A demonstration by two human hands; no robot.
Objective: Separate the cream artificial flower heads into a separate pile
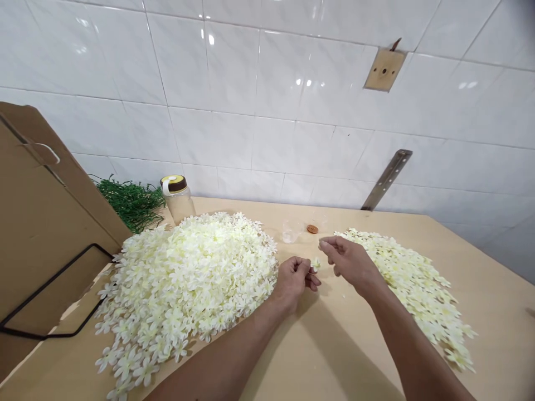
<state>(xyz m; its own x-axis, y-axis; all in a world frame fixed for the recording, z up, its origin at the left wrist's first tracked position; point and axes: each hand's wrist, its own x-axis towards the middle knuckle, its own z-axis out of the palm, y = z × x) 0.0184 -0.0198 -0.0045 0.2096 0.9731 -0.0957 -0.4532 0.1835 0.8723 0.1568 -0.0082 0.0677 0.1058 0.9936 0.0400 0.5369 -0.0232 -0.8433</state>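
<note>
Between the thumb and forefinger of my left hand (295,278) is a small white artificial flower (316,264), its pale head pointing right. My right hand (349,259) hovers just right of and above it, thumb and fingertips pinched together; whatever they hold, if anything, is too small to make out. To the left, a large heap of white artificial flowers (196,273) spreads over the table (330,345). On the right lies a lower, flatter pile of yellowish-white flowers (412,284), partly behind my right forearm.
Behind my hands are a small clear plastic container (289,231) and a brown disc (312,229). A lidded bottle (179,200) and green artificial stems (129,201) stand back left. A cardboard box (50,223) with a black wire frame (54,289) borders the left; a metal bracket (387,179) leans on the tiled wall.
</note>
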